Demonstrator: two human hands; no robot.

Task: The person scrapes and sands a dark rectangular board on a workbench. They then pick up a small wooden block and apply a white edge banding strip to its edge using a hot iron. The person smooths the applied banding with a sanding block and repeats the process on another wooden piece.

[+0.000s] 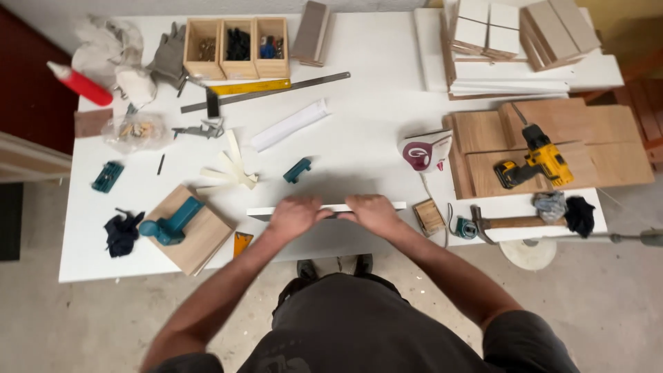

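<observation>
Both hands down on a white board (pixel 387 206) standing on edge near the front edge of the bench (pixel 373 90): left hand (pixel 295 215) curled over its top, right hand (pixel 373 213) likewise, thumbs nearly touching at the middle. Just right of the board, a small wooden block (pixel 429 217) and a hammer (pixel 507 222). Further right, a yellow drill (pixel 537 164) on wood panels (pixel 601 138). Towards the left front corner, a teal tool (pixel 170 222) on a wooden square (pixel 190 231).

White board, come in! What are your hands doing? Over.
Left hand and right hand both pressing on white board at table edge. Grip unclear. Nothing blocking; hammer lies right.
</observation>
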